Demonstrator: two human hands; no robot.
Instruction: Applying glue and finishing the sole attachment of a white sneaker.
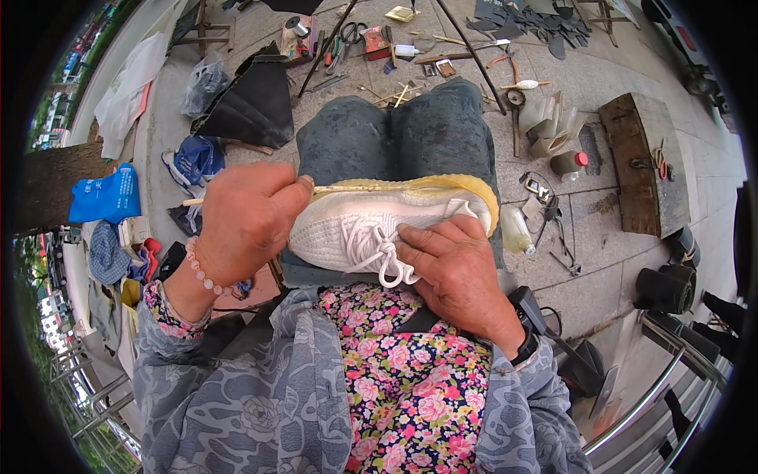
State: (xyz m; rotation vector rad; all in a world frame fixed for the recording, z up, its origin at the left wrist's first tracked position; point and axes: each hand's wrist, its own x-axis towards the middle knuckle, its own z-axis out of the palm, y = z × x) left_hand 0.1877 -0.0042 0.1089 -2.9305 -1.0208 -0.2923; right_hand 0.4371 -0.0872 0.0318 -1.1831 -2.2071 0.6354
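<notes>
A white knit sneaker (332,229) lies across my lap, toe to the left and heel to the right. Its laces (379,251) are tied in a bow. The yellowish sole (450,183) runs along the far side, and a narrow gap shows between it and the upper near the toe. My right hand (458,265) grips the shoe around its opening, fingers on the upper. My left hand (257,225) is closed at the toe end, fingertips at the sole's edge. A thin pale stick (192,202) pokes out behind this fist; its other end is hidden.
A dark cloth (395,142) covers my knees. Scissors (351,33), pliers and small tools lie on the paving ahead. To the right are a bottle with a red cap (568,164) and a wooden box (639,170); a blue bag (105,195) is at left.
</notes>
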